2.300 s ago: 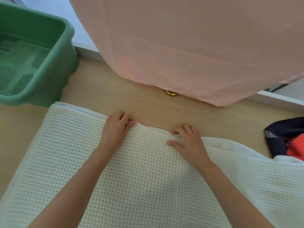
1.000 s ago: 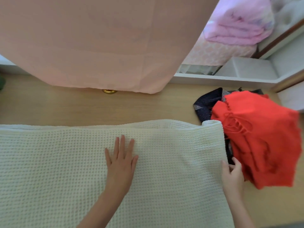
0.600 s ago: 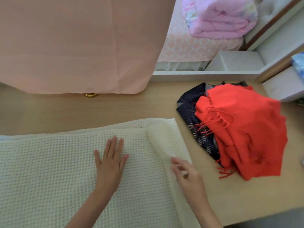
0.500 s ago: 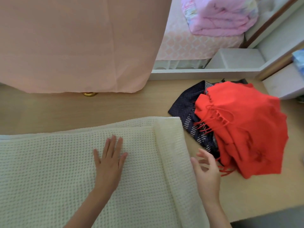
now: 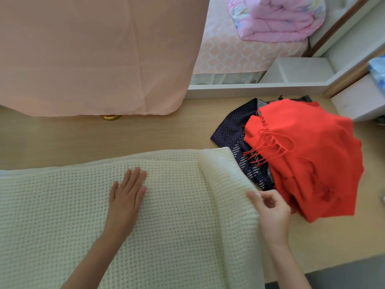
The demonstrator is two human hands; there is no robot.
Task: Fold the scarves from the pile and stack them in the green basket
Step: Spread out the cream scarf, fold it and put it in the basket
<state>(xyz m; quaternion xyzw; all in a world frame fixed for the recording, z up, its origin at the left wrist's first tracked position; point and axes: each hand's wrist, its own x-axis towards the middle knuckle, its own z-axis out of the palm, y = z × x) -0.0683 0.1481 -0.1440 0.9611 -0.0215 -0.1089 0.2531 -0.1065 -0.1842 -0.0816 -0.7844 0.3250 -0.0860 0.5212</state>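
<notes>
Scarf flat on wooden table; curtain behind.

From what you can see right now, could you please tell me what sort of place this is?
Most likely a bedroom at home: a bed with a patterned pink sheet, a folded pink quilt on it, and a pink curtain over the wooden worktop.

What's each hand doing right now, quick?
Left hand: open, flat, palm down on the cream scarf.
Right hand: fingers pinched shut on the cream scarf's lifted right edge.
</notes>
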